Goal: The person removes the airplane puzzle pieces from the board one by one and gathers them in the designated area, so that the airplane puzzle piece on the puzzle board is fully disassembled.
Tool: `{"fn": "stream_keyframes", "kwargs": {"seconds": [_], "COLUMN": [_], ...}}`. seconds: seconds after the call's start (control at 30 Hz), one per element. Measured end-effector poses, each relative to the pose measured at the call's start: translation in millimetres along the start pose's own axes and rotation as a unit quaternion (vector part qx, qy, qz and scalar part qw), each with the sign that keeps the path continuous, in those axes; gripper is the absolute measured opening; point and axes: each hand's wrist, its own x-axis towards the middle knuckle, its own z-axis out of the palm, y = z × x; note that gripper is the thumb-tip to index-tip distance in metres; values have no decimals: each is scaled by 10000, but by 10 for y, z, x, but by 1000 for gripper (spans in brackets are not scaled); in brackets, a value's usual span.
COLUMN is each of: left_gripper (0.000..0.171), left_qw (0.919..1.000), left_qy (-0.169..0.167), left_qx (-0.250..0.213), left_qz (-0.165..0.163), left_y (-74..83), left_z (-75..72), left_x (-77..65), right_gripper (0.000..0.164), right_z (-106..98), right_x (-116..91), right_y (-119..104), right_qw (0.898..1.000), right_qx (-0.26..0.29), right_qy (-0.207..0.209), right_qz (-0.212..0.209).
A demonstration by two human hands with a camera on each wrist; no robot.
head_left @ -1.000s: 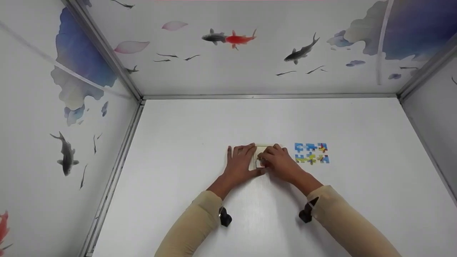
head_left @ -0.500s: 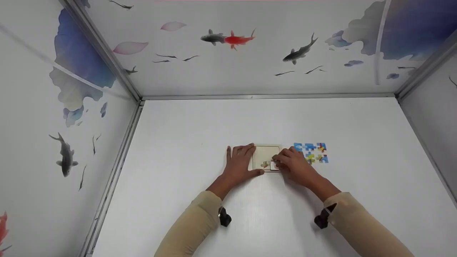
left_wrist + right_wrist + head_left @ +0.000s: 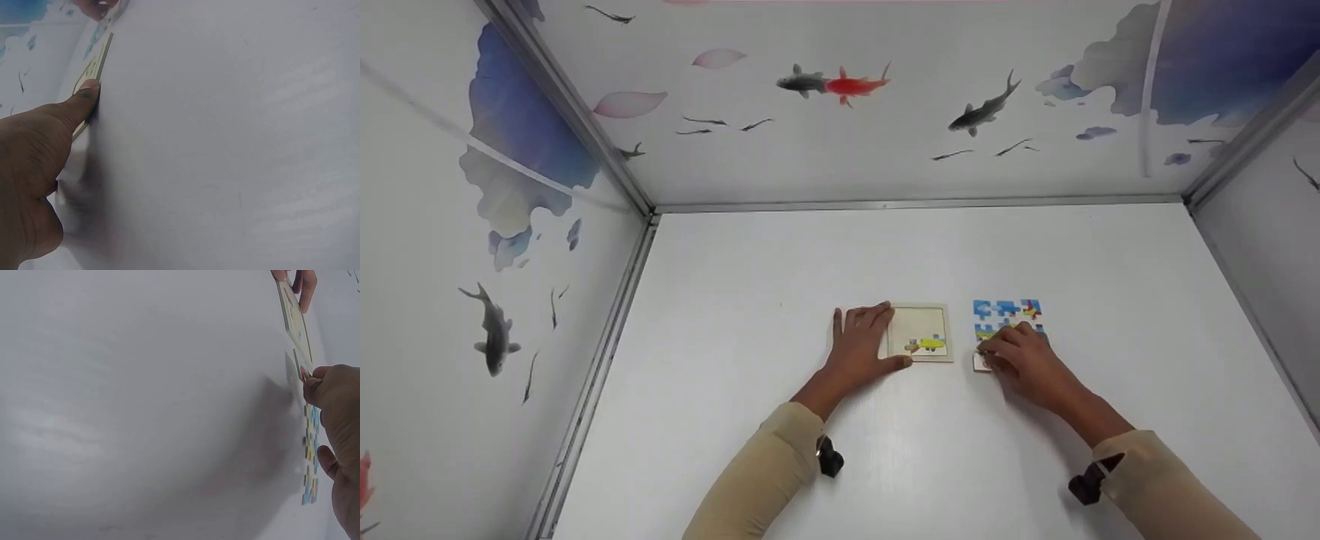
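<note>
A pale wooden puzzle tray [image 3: 919, 322] lies on the white table, with a few yellow and multicoloured pieces [image 3: 931, 343] along its front inside edge. My left hand [image 3: 859, 349] rests spread against the tray's left side, its thumb [image 3: 84, 101] on the front edge and its fingertips near the far left corner. To the right of the tray, my right hand [image 3: 1024, 365] pinches a white puzzle piece [image 3: 979, 363] with a bit of red on it, low over or on the table. Part of that piece is hidden by the fingers.
Loose blue, yellow and red puzzle pieces [image 3: 1005, 308] lie in two rows right of the tray, the nearer row partly behind my right hand. White walls with painted fish [image 3: 851, 85] enclose the table at the back and both sides.
My right hand has moved right, out of the tray to beside it, carrying the white piece. The pieces at the tray's front have come into view. The left hand stays in place.
</note>
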Motion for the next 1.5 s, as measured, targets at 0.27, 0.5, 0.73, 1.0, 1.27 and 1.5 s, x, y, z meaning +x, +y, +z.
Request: {"fn": "stream_keyframes", "kwargs": {"seconds": [0.27, 0.5, 0.73, 1.0, 1.27, 1.5], "left_gripper": [101, 84, 80, 82, 76, 75], "left_qw": [10000, 9998, 9994, 9989, 9988, 9984], "left_qy": [-22, 23, -31, -349, -321, -453], "left_qx": [50, 23, 211, 20, 113, -16], "left_qz": [35, 196, 266, 328, 347, 327], "left_y": [-7, 28, 66, 85, 65, 89], "left_z": [-11, -35, -37, -39, -64, -68], "left_x": [2, -19, -30, -50, -50, -51], "right_gripper": [27, 31, 27, 27, 33, 30], "right_z": [-7, 4, 1, 44, 167, 269], "right_x": [-60, -63, -63, 114, 480, 656], "right_y": [33, 20, 28, -149, -434, -557], "right_qw": [9998, 9994, 9996, 9995, 9986, 9978], "right_qx": [19, -3, 5, 119, 411, 298], "right_qy": [-171, -291, -244, -232, -334, -586], "right_qz": [139, 175, 119, 150, 2, -46]}}
